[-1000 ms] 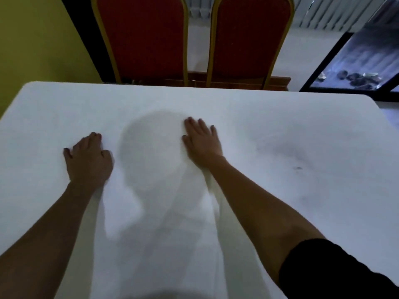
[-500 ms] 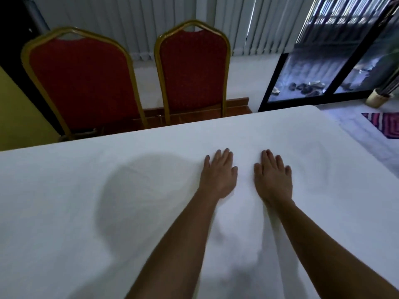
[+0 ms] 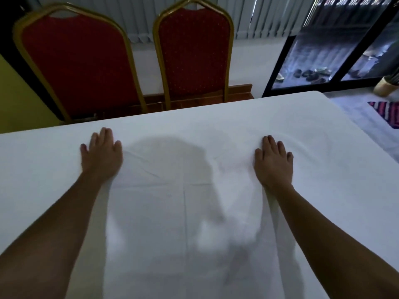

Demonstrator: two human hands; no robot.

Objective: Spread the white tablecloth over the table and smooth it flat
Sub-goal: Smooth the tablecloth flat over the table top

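Note:
The white tablecloth (image 3: 226,130) covers the whole table top and hangs over its far and right edges. Faint fold creases cross its middle and small wrinkles run between my hands. My left hand (image 3: 101,153) lies flat on the cloth at the left, palm down, fingers together and pointing away from me. My right hand (image 3: 273,162) presses flat on the cloth at the right, palm down, with ripples fanning out just beyond its fingertips. Neither hand holds anything.
Two red chairs with gold frames, one at the left (image 3: 75,61) and one at the right (image 3: 194,50), stand against the table's far edge. A glass door (image 3: 323,57) is at the back right, a striped rug (image 3: 386,113) on the floor at the right, a yellow wall (image 3: 19,104) at the left.
My hands were side by side half a second ago; they have slid apart over the cloth, left hand to the left, right hand to the right. The camera view has shifted slightly.

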